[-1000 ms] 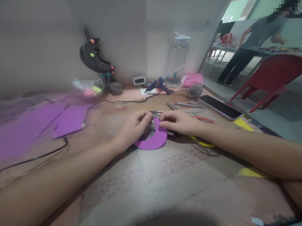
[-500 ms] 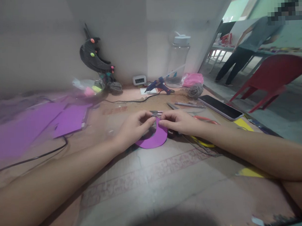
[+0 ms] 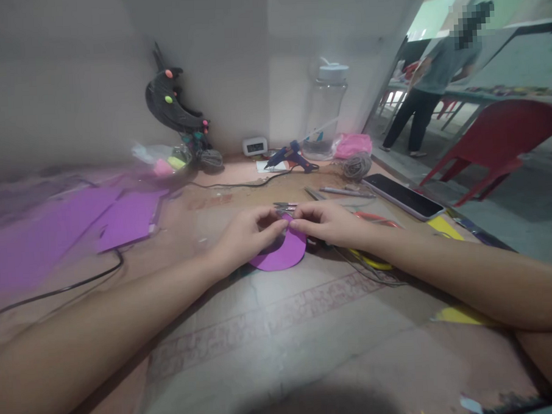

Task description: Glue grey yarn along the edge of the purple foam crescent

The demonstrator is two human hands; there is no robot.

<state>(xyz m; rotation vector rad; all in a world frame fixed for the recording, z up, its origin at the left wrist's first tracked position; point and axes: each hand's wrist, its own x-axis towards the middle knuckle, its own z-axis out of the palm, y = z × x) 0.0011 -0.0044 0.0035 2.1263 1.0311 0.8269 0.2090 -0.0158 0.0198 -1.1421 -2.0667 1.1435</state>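
A curved purple foam or paper cutout [image 3: 285,254] stands out in the middle of the table, its rounded lower edge toward me. My left hand [image 3: 252,233] pinches its upper part between thumb and forefinger. From the other side, my right hand [image 3: 325,222] pinches the cutout too, with the fingertips of both hands almost touching. The fingers hide the cutout's top, and I cannot tell whether anything small is held there. Just beyond the fingertips lie small metal snips [image 3: 285,206].
Purple sheets [image 3: 130,220] and a black cord lie at left. Behind are a black crescent ornament [image 3: 168,108], a clock [image 3: 255,147], a blue glue gun [image 3: 292,157], a bottle [image 3: 329,107] and grey yarn [image 3: 356,165]. A phone [image 3: 403,196] lies right; a person [image 3: 435,84] stands beyond.
My fingertips have drawn slightly closer together on the cutout, which has shifted a little. The person in the background has moved left and stands more upright.
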